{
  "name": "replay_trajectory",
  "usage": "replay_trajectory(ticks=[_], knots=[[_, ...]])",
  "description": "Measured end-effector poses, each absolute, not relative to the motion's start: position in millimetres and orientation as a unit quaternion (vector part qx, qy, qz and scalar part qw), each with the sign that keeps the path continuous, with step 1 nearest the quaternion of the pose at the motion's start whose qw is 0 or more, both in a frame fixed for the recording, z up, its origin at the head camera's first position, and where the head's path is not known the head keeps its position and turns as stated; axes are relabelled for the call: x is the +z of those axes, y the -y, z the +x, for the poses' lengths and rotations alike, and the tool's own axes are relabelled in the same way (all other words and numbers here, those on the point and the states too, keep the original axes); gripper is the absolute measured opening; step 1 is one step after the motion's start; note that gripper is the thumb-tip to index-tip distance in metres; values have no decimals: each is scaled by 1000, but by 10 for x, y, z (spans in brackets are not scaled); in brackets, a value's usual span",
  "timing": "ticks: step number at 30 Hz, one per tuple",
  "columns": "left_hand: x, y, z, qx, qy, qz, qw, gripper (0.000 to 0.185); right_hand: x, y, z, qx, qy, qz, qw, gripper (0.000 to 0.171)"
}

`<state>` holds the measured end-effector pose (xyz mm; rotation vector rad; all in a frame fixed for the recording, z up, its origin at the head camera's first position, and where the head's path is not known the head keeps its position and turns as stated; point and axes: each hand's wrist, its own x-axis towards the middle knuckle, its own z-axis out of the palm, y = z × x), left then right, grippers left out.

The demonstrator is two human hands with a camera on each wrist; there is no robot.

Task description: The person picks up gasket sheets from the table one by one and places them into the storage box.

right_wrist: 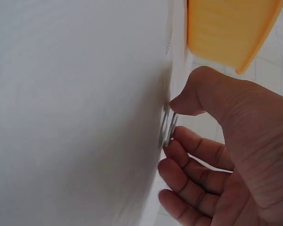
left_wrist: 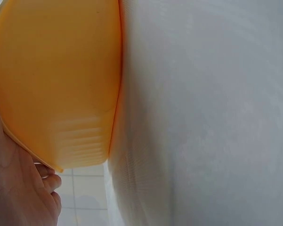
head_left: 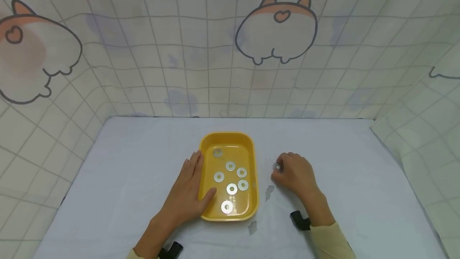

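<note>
A yellow tray (head_left: 254,159) sits mid-table with several metal washers (head_left: 230,166) lying in it. My left hand (head_left: 187,191) rests flat against the tray's left side, thumb over the rim; the left wrist view shows the tray's outer wall (left_wrist: 61,84) beside the palm (left_wrist: 19,188). My right hand (head_left: 292,173) is on the cloth just right of the tray, thumb and fingers pinching a washer (head_left: 276,166). In the right wrist view the washer (right_wrist: 168,128) stands on edge against the cloth between thumb and forefinger.
A white cloth (head_left: 125,179) covers the table, with checked cartoon-print walls (head_left: 230,51) on three sides. Two more washers (head_left: 269,192) lie on the cloth right of the tray, one (head_left: 252,227) nearer the front. Black wrist straps (head_left: 300,220) show on both arms.
</note>
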<state>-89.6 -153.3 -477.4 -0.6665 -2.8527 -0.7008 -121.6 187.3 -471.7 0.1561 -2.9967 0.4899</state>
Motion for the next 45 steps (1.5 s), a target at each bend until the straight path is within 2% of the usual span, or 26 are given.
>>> replay_trajectory(ticks=[13,23,37,45], knots=[[-4747,1572,-893,-228,949,-211,54,98,-4612,-1768,-1218,153,980,106,72,20],[-4770,1586,-893,-231,946,-218,66,98,-4483,-1724,-1168,136,979,123,89,17],[-4732,1538,-883,-243,946,-211,40,98,-4250,-1683,-1133,141,979,133,69,20],[-4732,1533,-886,-239,947,-211,40,98,-4178,-1644,-1180,147,974,153,79,19]])
